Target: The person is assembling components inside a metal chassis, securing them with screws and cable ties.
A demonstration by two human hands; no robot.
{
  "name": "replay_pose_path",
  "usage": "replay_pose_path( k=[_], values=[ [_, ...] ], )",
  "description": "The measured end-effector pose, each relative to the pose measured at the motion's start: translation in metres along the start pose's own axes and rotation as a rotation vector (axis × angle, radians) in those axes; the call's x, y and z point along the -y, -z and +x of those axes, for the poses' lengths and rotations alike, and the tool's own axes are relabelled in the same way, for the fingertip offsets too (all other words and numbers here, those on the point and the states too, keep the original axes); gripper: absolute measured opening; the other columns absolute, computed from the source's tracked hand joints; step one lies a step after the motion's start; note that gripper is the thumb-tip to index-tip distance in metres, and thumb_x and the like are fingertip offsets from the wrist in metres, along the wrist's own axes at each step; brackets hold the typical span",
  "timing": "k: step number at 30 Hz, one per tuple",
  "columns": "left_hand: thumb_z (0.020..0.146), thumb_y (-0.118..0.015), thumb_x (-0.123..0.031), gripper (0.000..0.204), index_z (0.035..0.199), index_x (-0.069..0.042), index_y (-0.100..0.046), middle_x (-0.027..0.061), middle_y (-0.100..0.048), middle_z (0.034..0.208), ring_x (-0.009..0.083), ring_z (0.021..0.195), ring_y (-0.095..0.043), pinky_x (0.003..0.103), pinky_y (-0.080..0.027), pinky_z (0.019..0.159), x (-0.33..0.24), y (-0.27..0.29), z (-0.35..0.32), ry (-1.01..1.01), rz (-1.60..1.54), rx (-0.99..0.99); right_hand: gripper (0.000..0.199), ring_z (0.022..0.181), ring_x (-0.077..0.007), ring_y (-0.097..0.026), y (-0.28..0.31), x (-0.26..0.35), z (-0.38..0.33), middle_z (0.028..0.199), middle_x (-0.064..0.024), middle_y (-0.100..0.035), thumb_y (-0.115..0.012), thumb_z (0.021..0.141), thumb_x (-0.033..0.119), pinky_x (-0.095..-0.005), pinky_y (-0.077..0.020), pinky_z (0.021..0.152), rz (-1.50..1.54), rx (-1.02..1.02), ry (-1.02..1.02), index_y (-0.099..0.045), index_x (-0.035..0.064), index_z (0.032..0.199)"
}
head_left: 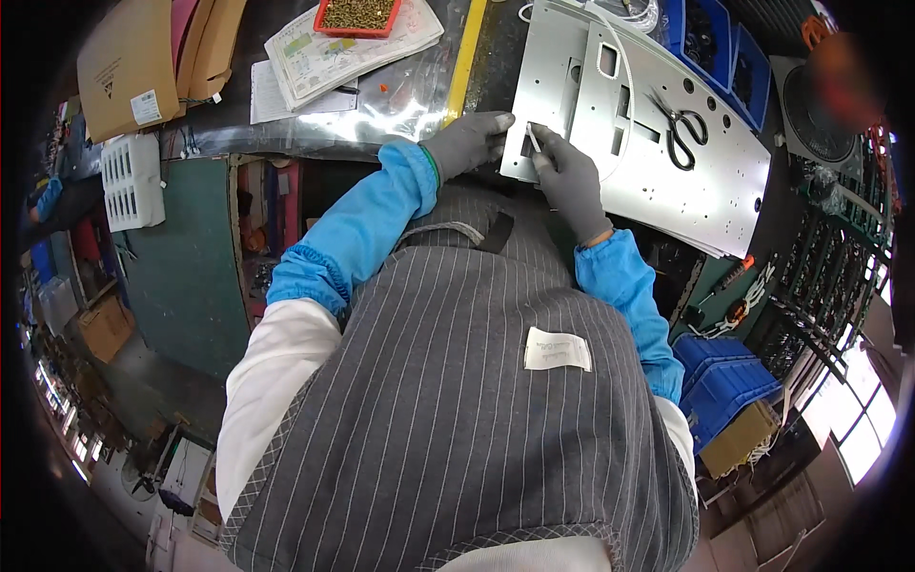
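Note:
A silver sheet-metal panel (701,181) with round and rectangular cut-outs lies on the bench in front of me, reaching to the right. My left hand (467,145), in a grey glove, has its fingers bent against the panel's left edge. Over the panel's near left corner, my right hand (572,183), also gloved, pinches a short white strip or tube end (534,139) beside a rectangular slot. Its far end is too small to make out. Black-handled scissors (681,132) rest on the panel, and a white cable (626,76) curves across it.
A red tray (357,17) of small brass-coloured fasteners stands on paper drawings (315,65) at the far left. Cardboard (124,71) leans beyond them. Blue bins (748,76) and a fan (815,114) flank the panel's far right. A screwdriver (732,275) lies near its right end.

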State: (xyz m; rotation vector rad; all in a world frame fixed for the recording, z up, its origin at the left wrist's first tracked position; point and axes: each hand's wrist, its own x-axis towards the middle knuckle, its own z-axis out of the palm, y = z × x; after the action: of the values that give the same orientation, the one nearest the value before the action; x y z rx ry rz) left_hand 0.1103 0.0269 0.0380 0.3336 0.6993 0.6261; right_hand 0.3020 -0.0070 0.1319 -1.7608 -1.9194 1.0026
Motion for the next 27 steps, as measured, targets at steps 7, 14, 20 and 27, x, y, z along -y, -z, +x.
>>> replay_pose_path(
  k=[7, 14, 20, 27],
  values=[
    [0.106, -0.048, -0.026, 0.036, 0.130, -0.001, -0.059, 0.0076, -0.065, 0.120, 0.0164, 0.106, -0.061, 0.031, -0.048, 0.099, 0.003, 0.004, 0.004, -0.003, -0.091, 0.036, 0.042, 0.077, -0.0172, -0.067, 0.000, 0.004, 0.000, 0.100, -0.0132, -0.074, -0.062, 0.090, 0.011, -0.0312, -0.0539, 0.077, 0.012, -0.016, -0.023, -0.065, 0.0099, 0.132],
    [0.105, -0.050, -0.028, 0.039, 0.133, -0.001, -0.057, 0.0092, -0.064, 0.124, 0.0196, 0.112, -0.060, 0.035, -0.047, 0.102, -0.001, 0.005, 0.001, 0.007, -0.077, 0.105, 0.041, 0.084, -0.0187, -0.068, -0.001, -0.001, 0.008, 0.106, -0.0123, -0.073, -0.059, 0.090, 0.010, -0.0306, -0.0530, 0.080, -0.052, 0.018, 0.006, -0.066, 0.0098, 0.131],
    [0.106, -0.049, -0.029, 0.040, 0.135, 0.000, -0.054, 0.0103, -0.063, 0.125, 0.0210, 0.114, -0.059, 0.038, -0.047, 0.103, 0.001, 0.006, 0.002, 0.015, -0.114, 0.143, 0.037, 0.094, -0.0297, -0.067, -0.007, 0.000, 0.014, 0.107, -0.0125, -0.068, -0.057, 0.087, 0.006, -0.0370, -0.0526, 0.085, 0.071, 0.032, -0.056, -0.071, 0.0092, 0.120],
    [0.107, -0.046, -0.035, 0.048, 0.140, 0.000, -0.047, 0.0129, -0.057, 0.133, 0.0224, 0.124, -0.056, 0.038, -0.042, 0.110, 0.002, 0.011, 0.003, 0.024, -0.056, 0.132, 0.034, 0.095, -0.0339, -0.068, -0.011, 0.015, 0.010, 0.111, -0.0141, -0.066, -0.061, 0.086, 0.008, -0.0417, -0.0540, 0.085, -0.126, -0.028, -0.001, -0.071, 0.0069, 0.118]
  ],
)
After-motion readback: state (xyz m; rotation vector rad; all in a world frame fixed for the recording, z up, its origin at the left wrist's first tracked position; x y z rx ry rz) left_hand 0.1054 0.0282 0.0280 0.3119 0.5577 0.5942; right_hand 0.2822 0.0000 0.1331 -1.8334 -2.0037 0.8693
